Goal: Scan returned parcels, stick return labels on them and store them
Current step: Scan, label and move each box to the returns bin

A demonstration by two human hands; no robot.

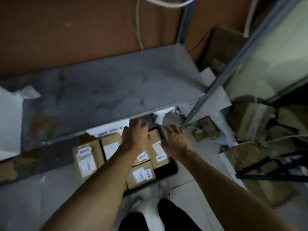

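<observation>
Several small cardboard parcels with white labels lie packed on a black cart below me: one at the left, one at the right, one nearest me. My left hand reaches over them toward the front edge of the grey shelf, fingers spread and holding nothing. My right hand hovers beside the cart's dark handle bar, fingers loosely extended and thumb close to the bar. The view is blurred.
A handwritten paper sign hangs from the shelf edge. A metal rack post slants down at the right. Cardboard boxes and a black wire basket crowd the floor to the right. White packaging sits at the left.
</observation>
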